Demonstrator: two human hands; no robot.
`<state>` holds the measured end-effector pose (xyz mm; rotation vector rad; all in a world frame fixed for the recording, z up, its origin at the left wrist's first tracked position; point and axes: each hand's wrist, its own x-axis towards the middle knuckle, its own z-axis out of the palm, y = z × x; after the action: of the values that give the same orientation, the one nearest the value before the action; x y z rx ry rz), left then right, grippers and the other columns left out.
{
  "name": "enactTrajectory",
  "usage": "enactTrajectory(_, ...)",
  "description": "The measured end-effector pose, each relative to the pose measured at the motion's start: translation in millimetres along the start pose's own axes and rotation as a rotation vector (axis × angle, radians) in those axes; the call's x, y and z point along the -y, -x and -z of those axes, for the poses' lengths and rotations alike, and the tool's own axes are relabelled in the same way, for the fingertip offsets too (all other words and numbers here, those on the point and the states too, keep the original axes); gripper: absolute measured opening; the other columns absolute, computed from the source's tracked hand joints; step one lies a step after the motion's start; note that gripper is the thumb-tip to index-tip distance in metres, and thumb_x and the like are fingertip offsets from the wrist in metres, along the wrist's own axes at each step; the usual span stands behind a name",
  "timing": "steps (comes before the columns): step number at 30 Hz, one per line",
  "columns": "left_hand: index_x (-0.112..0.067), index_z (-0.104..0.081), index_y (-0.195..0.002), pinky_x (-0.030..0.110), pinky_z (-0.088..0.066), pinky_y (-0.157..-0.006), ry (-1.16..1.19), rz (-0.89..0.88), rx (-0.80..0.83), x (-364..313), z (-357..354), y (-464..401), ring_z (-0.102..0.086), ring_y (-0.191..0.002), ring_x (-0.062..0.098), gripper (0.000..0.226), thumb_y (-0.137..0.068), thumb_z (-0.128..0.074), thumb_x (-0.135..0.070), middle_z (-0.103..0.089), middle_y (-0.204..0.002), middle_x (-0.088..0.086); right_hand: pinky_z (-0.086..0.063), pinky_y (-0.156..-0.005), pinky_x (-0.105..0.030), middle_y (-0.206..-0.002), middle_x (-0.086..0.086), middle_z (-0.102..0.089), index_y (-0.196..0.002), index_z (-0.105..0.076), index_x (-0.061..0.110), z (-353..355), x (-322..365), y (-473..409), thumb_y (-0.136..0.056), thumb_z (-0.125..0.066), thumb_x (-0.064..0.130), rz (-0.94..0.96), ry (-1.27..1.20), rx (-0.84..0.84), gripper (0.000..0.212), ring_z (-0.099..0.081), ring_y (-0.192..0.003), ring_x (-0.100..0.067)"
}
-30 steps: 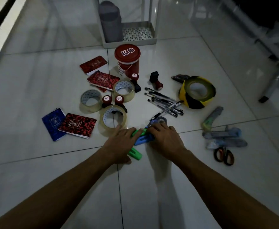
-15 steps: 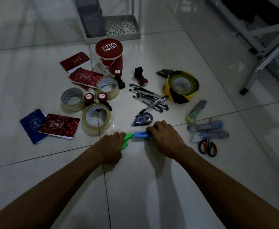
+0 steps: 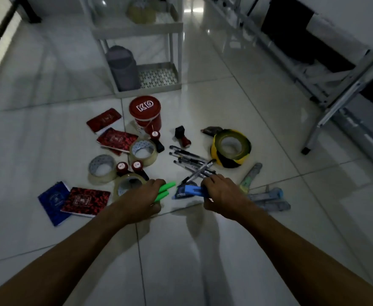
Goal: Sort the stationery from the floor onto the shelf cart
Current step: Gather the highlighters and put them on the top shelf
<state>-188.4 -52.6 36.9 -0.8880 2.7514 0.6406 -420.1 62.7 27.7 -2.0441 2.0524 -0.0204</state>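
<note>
My left hand [image 3: 141,198] grips two green highlighters [image 3: 165,190] just above the floor. My right hand [image 3: 222,193] holds a blue highlighter [image 3: 193,191], with a correction tape dispenser [image 3: 182,193] lying behind it. Stationery lies scattered on the white tiles: several black pens [image 3: 192,161], clear tape rolls [image 3: 101,167], red notebooks [image 3: 86,202], a blue notepad [image 3: 53,200], stamps [image 3: 137,165] and a yellow-black tape roll [image 3: 230,149]. The white shelf cart [image 3: 137,32] stands beyond the pile, a grey bin [image 3: 122,68] on its bottom shelf.
A red KD tub [image 3: 145,113] stands in front of the cart. Cutters [image 3: 250,175] and glue-like tubes [image 3: 269,198] lie right of my right hand. A metal rack leg [image 3: 313,133] and frame fill the right side. A tape roll [image 3: 142,11] sits on the cart's upper shelf.
Both hands have lifted off the floor with the highlighters, green in the left, blue in the right. My view has tilted up, bringing the cart's upper shelf into sight.
</note>
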Motion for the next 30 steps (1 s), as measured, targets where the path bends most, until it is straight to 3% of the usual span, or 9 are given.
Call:
enactTrajectory(3, -0.012, -0.038, -0.134, 0.039, -0.049, -0.080, -0.009, 0.005, -0.064, -2, 44, 8, -0.057, -0.100, 0.026, 0.054, -0.086, -0.058, -0.025, -0.055, -0.121, 0.010, -0.035, -0.082, -0.032, -0.112, -0.008, -0.056, -0.115, -0.053, 0.013, 41, 8, -11, -0.085, -0.054, 0.029, 0.035, 0.049, -0.045, 0.034, -0.050, -0.103, -0.026)
enactTrajectory(6, -0.012, -0.037, -0.136, 0.040, -0.050, -0.082, -0.029, 0.013, -0.110, -8, 93, 17, -0.058, -0.104, 0.027, 0.058, -0.083, -0.059, -0.026, -0.055, -0.125, 0.011, -0.033, -0.070, -0.032, -0.102, -0.008, -0.054, -0.107, -0.052, 0.012, 91, 19, -22, -0.078, -0.057, 0.025, 0.039, 0.035, -0.099, 0.032, -0.049, -0.090, -0.026)
enactTrajectory(9, -0.014, -0.038, -0.136, 0.038, -0.050, -0.081, -0.108, 0.007, -0.209, -14, 149, 24, -0.059, -0.105, 0.024, 0.059, -0.084, -0.059, -0.032, -0.056, -0.128, 0.007, -0.026, -0.065, -0.029, -0.097, -0.004, -0.051, -0.098, -0.042, 0.020, 149, 33, -34, -0.076, -0.058, 0.025, 0.042, -0.032, -0.152, 0.028, -0.038, -0.074, -0.017)
enactTrajectory(12, -0.017, -0.037, -0.135, 0.037, -0.049, -0.079, -0.197, -0.001, -0.313, -22, 211, 27, -0.059, -0.105, 0.023, 0.059, -0.085, -0.060, -0.041, -0.055, -0.127, 0.005, -0.030, -0.061, -0.029, -0.090, 0.002, -0.048, -0.091, -0.028, 0.028, 209, 47, -51, -0.079, -0.056, 0.031, 0.048, 0.017, -0.188, 0.030, -0.037, -0.068, -0.015)
enactTrajectory(16, -0.021, -0.041, -0.127, 0.031, -0.042, -0.068, -0.258, -0.021, -0.431, -31, 288, 25, -0.061, -0.095, 0.024, 0.051, -0.085, -0.060, -0.042, -0.058, -0.119, 0.003, -0.040, -0.061, -0.028, -0.090, 0.003, -0.051, -0.097, -0.039, 0.026, 276, 56, -77, -0.084, -0.058, 0.037, 0.000, 0.114, -0.234, 0.026, -0.046, -0.069, -0.014)
enactTrajectory(20, -0.022, -0.043, -0.124, 0.029, -0.044, -0.067, -0.314, -0.025, -0.498, -18, 343, -1, -0.061, -0.091, 0.021, 0.049, -0.083, -0.064, -0.038, -0.060, -0.115, 0.002, -0.049, -0.065, -0.031, -0.093, 0.003, -0.054, -0.097, -0.044, 0.025, 315, 46, -117, -0.084, -0.059, 0.037, -0.040, 0.125, -0.319, 0.023, -0.049, -0.073, -0.013)
enactTrajectory(24, -0.022, -0.041, -0.135, 0.030, -0.051, -0.077, -0.270, -0.035, -0.560, 10, 377, -49, -0.057, -0.098, 0.016, 0.058, -0.083, -0.063, -0.033, -0.056, -0.123, 0.001, -0.028, -0.054, -0.021, -0.087, 0.005, -0.048, -0.091, -0.040, 0.026, 336, 27, -176, -0.083, -0.064, 0.035, -0.018, 0.095, -0.354, 0.027, -0.042, -0.071, -0.012)
enactTrajectory(27, -0.022, -0.044, -0.133, 0.024, -0.043, -0.072, -0.355, -0.057, -0.574, 28, 404, -80, -0.057, -0.092, 0.015, 0.051, -0.086, -0.059, -0.035, -0.059, -0.115, 0.001, -0.028, -0.059, -0.023, -0.088, 0.002, -0.053, -0.095, -0.050, 0.021, 361, 19, -220, -0.083, -0.064, 0.033, 0.008, 0.111, -0.412, 0.022, -0.040, -0.071, -0.011)
enactTrajectory(30, -0.020, -0.050, -0.127, 0.029, -0.045, -0.068, -0.436, -0.071, -0.593, 39, 448, -98, -0.059, -0.083, 0.017, 0.047, -0.083, -0.064, -0.031, -0.061, -0.105, 0.003, -0.030, -0.063, -0.026, -0.088, 0.000, -0.055, -0.094, -0.052, 0.018, 400, 18, -255, -0.081, -0.065, 0.031, 0.030, 0.119, -0.466, 0.022, -0.041, -0.072, -0.013)
